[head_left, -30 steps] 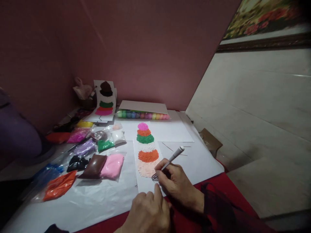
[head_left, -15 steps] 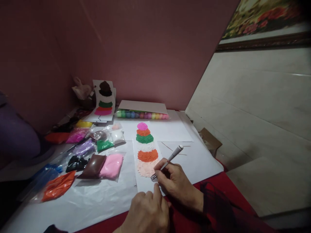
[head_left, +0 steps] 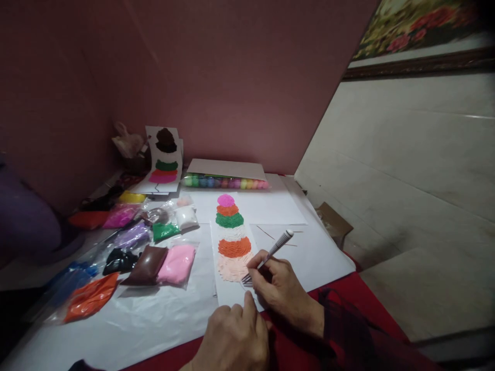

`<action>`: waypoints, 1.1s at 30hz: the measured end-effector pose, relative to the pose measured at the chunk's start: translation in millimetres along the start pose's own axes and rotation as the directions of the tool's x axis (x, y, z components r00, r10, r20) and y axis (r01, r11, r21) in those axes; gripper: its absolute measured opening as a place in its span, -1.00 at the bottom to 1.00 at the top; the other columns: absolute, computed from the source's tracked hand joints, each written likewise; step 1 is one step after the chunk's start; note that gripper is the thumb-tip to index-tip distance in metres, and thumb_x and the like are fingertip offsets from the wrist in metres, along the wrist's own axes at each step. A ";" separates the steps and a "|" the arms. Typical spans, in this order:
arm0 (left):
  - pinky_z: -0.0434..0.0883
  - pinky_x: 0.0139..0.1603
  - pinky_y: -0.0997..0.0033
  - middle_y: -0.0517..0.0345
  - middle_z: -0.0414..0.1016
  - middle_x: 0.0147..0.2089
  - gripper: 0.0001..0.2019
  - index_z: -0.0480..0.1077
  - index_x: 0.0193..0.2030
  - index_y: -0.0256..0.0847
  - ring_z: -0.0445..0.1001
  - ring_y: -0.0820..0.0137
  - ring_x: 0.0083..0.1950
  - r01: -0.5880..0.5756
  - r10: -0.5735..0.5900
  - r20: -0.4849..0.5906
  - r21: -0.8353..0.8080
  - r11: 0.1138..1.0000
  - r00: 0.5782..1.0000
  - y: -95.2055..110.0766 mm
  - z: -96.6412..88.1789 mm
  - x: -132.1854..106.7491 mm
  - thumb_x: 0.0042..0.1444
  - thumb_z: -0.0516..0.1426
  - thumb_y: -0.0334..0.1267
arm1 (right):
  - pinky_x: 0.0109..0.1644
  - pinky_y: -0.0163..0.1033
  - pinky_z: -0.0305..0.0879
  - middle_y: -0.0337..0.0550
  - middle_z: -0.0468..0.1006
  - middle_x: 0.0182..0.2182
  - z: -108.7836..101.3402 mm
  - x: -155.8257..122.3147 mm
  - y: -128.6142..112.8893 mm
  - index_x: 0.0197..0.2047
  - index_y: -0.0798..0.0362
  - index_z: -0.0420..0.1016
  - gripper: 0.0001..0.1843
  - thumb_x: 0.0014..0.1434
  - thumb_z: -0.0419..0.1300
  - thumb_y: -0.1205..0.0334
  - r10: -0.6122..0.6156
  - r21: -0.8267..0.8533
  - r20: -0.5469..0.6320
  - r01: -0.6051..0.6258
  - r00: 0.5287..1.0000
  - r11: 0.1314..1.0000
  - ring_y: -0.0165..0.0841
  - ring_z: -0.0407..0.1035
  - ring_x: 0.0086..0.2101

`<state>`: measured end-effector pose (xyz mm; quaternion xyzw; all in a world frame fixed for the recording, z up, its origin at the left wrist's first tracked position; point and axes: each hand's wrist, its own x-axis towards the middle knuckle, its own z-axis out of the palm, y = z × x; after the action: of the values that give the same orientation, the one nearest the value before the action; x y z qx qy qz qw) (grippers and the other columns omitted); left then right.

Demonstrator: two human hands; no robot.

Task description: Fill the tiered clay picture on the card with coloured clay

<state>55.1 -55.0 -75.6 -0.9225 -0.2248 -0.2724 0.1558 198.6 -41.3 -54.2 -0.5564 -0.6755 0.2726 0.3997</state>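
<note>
A fork (head_left: 273, 251) with a striped handle is pinched in my right hand (head_left: 284, 291). Its tines rest at the lower right rim of the pale peach clay patch (head_left: 232, 267), the lowest on a white paper strip (head_left: 232, 296). Above it, orange (head_left: 234, 247), white, green (head_left: 229, 220), orange and pink clay patches are stacked, mostly grooved on the surface. My left hand (head_left: 236, 337) is curled at the strip's near end, index finger pressing on the paper. Its thumb and the undersides of its fingers are mostly hidden.
Bags of coloured clay lie to the left, including brown (head_left: 147, 265), pink (head_left: 177, 264) and orange (head_left: 91, 298). Behind are a pack of coloured clay pieces (head_left: 226, 182) and a decorated paper (head_left: 166, 159). Thin sticks (head_left: 266, 233) lie right of the strip.
The fork's tines have shifted slightly up and to the right along the peach patch's edge. My left hand stays in place on the paper. The camera view has moved very slightly.
</note>
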 end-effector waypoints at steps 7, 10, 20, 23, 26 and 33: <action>0.28 -0.79 0.38 -0.10 0.58 -0.38 -0.92 0.36 -0.47 -0.24 0.37 0.31 -0.68 0.018 -0.018 0.007 -0.012 1.000 1.000 0.4 0.0 -0.3 -0.04 0.10 -0.46 | -0.54 -0.40 0.12 -0.33 0.26 -0.62 -1.6 0.0 -0.9 -0.37 0.10 0.34 -0.88 0.14 0.03 0.43 -0.026 0.001 0.007 0.026 1.000 1.000 -0.50 0.15 -0.61; 0.27 -0.80 0.39 -0.11 0.58 -0.37 -0.93 0.37 -0.47 -0.25 0.36 0.32 -0.69 0.012 -0.012 -0.014 -0.017 1.000 1.000 -0.2 0.4 0.0 -0.03 0.11 -0.44 | -0.57 -0.39 0.09 -0.36 0.21 -0.64 -2.4 -0.5 1.3 -0.34 0.11 0.33 -0.90 0.15 0.02 0.41 -0.039 -0.011 -0.038 0.038 0.999 0.999 -0.50 0.11 -0.64; 0.25 -0.74 0.39 0.10 0.45 -0.54 -0.90 0.35 -0.51 -0.21 0.36 0.30 -0.63 0.054 -0.054 -0.001 -0.104 0.993 0.999 -3.2 -3.4 4.3 -0.03 0.14 -0.43 | -0.58 -0.38 0.16 -0.24 0.37 -0.46 -6.8 -6.8 0.0 -0.16 0.11 0.34 -0.85 0.24 -0.01 0.32 -0.137 0.048 -0.025 0.138 0.990 0.989 -0.51 0.18 -0.62; 0.20 -0.72 0.39 0.12 0.43 -0.56 -0.89 0.34 -0.54 -0.21 0.35 0.30 -0.61 0.059 -0.062 -0.031 -0.093 0.994 0.998 -2.9 -2.2 5.2 -0.04 0.17 -0.41 | -0.50 -0.37 0.26 -0.19 0.43 -0.42 -9.3 1.5 -2.6 -0.24 0.11 0.38 -0.86 0.24 0.01 0.32 -0.154 0.064 -0.033 0.156 0.987 0.986 -0.47 0.30 -0.55; 0.20 -0.66 0.36 0.13 0.41 -0.56 -0.88 0.34 -0.55 -0.21 0.35 0.29 -0.57 0.078 -0.083 -0.063 -0.084 0.993 0.994 -2.6 -1.9 5.6 -0.06 0.19 -0.40 | -0.28 -0.31 0.32 -0.18 0.48 -0.42 -12.2 18.6 -11.1 -0.32 0.10 0.43 -0.86 0.21 0.06 0.39 -0.258 0.039 -0.001 0.258 0.966 0.965 -0.39 0.39 -0.39; 0.10 -0.63 0.35 0.14 0.39 -0.56 -0.88 0.34 -0.53 -0.20 0.32 0.30 -0.54 0.054 -0.056 -0.062 -0.027 0.998 0.997 -4.6 -0.2 2.6 -0.03 0.19 -0.37 | -0.23 -0.33 0.32 -0.20 0.50 -0.42 2.8 41.8 -24.5 -0.38 0.10 0.42 -0.87 0.17 0.09 0.44 -0.264 0.038 0.031 0.263 0.964 0.964 -0.40 0.41 -0.36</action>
<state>54.6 -50.3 -73.2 -0.9089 -0.2416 -0.3081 0.1433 180.6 -6.2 -25.9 -0.4499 -0.7459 0.2380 0.4296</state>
